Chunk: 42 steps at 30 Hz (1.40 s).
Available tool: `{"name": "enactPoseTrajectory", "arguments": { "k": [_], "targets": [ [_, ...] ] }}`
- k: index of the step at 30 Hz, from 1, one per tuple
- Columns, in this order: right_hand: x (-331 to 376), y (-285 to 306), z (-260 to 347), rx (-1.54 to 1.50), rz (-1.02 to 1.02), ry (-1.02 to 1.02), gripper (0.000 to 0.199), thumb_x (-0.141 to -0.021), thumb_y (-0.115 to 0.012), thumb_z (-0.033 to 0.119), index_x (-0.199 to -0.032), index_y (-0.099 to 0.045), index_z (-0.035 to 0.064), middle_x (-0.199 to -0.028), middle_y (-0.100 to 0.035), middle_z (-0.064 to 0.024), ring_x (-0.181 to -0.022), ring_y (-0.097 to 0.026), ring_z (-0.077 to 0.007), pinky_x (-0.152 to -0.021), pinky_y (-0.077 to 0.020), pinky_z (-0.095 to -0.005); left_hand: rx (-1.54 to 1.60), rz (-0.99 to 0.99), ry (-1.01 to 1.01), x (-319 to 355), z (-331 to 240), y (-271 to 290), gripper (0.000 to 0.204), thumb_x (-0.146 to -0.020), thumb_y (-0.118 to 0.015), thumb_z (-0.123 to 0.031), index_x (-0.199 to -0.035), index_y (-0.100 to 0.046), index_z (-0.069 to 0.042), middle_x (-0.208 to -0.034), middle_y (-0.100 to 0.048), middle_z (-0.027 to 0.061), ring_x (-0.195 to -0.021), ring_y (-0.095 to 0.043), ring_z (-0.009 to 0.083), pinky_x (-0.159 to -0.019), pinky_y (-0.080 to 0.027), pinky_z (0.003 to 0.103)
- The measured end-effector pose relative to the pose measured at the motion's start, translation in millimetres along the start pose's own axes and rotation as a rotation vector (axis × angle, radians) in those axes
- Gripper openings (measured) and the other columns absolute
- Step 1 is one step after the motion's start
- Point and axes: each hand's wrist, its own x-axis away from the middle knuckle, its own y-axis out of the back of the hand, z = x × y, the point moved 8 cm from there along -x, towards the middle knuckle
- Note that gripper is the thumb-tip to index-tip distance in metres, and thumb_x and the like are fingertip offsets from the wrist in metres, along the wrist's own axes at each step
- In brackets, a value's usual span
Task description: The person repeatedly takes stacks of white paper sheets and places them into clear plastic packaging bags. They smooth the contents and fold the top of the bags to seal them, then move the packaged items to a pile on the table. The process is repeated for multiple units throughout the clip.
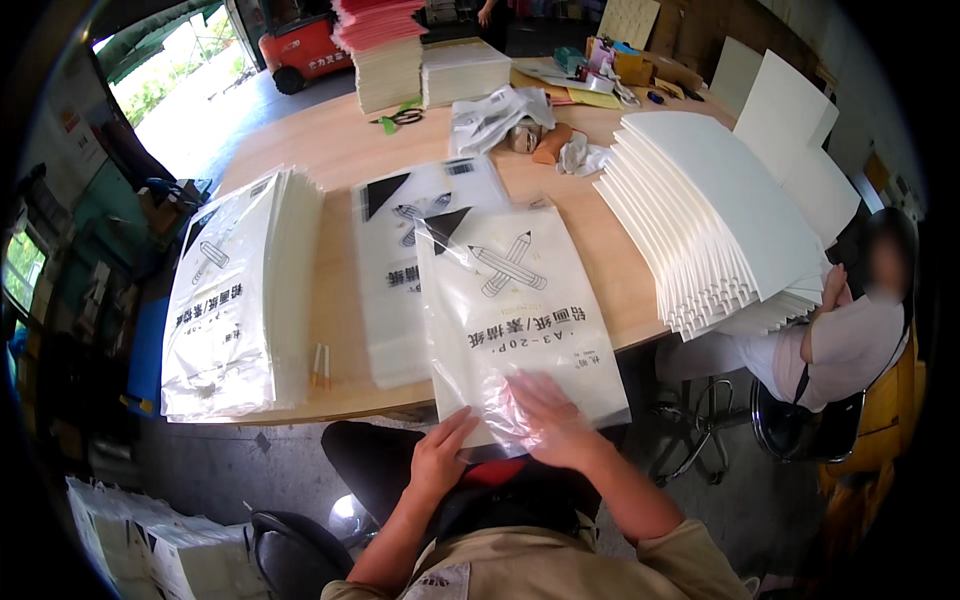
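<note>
A clear plastic bag with a crossed-pencils print (520, 300), filled with white drawing paper, lies in front of me and its near end overhangs the table edge. My left hand (440, 455) grips the bag's near left corner, fingers over the film. My right hand (545, 420) lies flat with fingers stretched on the near end; they look hazy and pinkish, as if under the film, though I cannot tell for certain. Partly beneath this bag is a stack of flat, printed clear bags (385, 290).
Filled bags form a stack (225, 300) at left. Fanned white sheets (700, 210) stand at right, beside a seated person (855, 340). Scissors (400, 117), crumpled plastic (500, 115) and tall paper stacks (465, 72) are farther back. A red forklift (297, 50) stands beyond the wooden table (290, 130).
</note>
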Motion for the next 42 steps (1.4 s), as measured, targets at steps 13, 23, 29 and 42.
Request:
{"name": "enactPoseTrajectory", "arguments": {
  "k": [13,23,29,42],
  "targets": [
    [93,-81,-49,-1.702,-0.513,-0.689,0.012,-0.095,-0.063,0.013,-0.1,-0.066,0.0027,-0.09,-0.068,-0.005,-0.083,-0.063,-0.0112,-0.069,-0.0476,-0.0264,0.01,-0.081,0.016,-15,-11,8,0.04,-0.07,-0.078,-0.005,-0.109,-0.071,-0.009,-0.119,-0.069,0.008,-0.095,-0.071,0.028,-0.078,-0.06,0.035],
    [82,-73,-50,-1.331,-0.47,-0.675,0.018,-0.096,-0.063,0.014,-0.093,-0.07,-0.0017,-0.079,-0.069,-0.0055,-0.07,-0.062,-0.0113,-0.064,-0.0473,-0.0241,-0.181,-0.102,0.09,-13,-21,13,0.03,-0.071,-0.085,-0.029,-0.096,-0.075,-0.015,-0.116,-0.069,0.0059,-0.073,-0.072,0.0237,-0.062,-0.058,0.033],
    [80,-73,-45,-1.338,-0.358,-0.587,0.018,-0.097,-0.062,0.014,-0.095,-0.071,-0.0016,-0.079,-0.069,-0.0057,-0.069,-0.062,-0.0108,-0.065,-0.0481,-0.0239,0.08,-0.307,0.192,-6,1,-3,0.02,-0.073,-0.085,-0.016,-0.088,-0.074,-0.011,-0.108,-0.07,0.007,-0.077,-0.071,0.023,-0.061,-0.057,0.032],
    [188,-68,-197,-1.776,-0.914,-0.907,0.048,-0.1,-0.05,0.041,-0.125,-0.058,0.0014,-0.112,-0.066,-0.0113,-0.104,-0.062,-0.0254,-0.093,-0.0475,-0.0391,0.759,-0.05,0.265,6,30,6,0.093,-0.075,-0.084,-0.011,-0.152,-0.032,-0.017,-0.15,-0.034,0.0181,-0.131,-0.047,0.0333,-0.102,-0.046,0.04]
  ]
}}
